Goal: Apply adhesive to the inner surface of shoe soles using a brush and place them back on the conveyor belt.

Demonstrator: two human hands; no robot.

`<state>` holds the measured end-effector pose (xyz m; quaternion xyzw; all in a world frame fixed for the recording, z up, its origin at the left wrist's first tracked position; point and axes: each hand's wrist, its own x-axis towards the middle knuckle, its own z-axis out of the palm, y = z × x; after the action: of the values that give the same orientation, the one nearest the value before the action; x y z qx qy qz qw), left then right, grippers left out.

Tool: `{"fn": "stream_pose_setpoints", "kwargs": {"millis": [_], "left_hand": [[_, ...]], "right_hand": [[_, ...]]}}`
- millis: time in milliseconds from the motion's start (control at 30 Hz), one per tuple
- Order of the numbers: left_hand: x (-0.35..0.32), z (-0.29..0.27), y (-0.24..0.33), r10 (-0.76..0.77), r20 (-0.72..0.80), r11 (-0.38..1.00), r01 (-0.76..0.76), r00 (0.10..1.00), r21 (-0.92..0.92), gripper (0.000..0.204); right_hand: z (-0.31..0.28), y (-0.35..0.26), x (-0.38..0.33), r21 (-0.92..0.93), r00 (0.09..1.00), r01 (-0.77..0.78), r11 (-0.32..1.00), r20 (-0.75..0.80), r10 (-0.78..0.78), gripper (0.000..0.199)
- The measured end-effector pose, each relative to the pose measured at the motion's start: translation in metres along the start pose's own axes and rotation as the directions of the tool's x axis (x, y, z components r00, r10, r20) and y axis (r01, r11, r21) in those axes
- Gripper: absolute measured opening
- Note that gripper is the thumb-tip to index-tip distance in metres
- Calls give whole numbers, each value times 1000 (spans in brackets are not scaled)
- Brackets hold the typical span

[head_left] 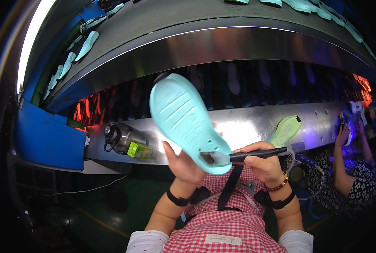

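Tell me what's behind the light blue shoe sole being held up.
Behind the shoe sole run a shiny metal ledge and a dark conveyor opening. Whatever sits directly behind it is covered.

head cam | looks down, close over hands | faces steel conveyor [247, 126] ahead

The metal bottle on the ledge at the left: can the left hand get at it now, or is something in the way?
Probably not at once. The left hand is occupied holding up the mint-green shoe sole, which the right hand is brushing. The path to the metal bottle itself looks free.
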<state>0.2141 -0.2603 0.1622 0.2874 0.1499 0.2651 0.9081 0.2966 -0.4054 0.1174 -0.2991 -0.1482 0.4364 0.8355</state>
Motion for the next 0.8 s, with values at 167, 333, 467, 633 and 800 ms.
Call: {"fn": "stream_pose_setpoints", "kwargs": {"millis": [167,333,467,633,800], "left_hand": [[-5,-41,-6,-175,202,985,174,964,21,63],[6,-47,-1,-293,193,944,251,936,214,59],[10,-38,12,-479,169,862,424,862,279,52],[15,-28,21,-722,119,676,658,682,333,48],[16,-17,24,-829,19,427,611,559,667,53]], "right_hand": [[16,-19,-10,-511,991,-111,852,10,136,21],[19,-37,-4,-728,977,198,656,204,-68,24],[15,-42,-2,-703,884,365,611,468,9,22],[16,-61,1,-697,872,394,599,490,-4,21],[8,-69,10,-736,751,363,571,594,287,22]]}}
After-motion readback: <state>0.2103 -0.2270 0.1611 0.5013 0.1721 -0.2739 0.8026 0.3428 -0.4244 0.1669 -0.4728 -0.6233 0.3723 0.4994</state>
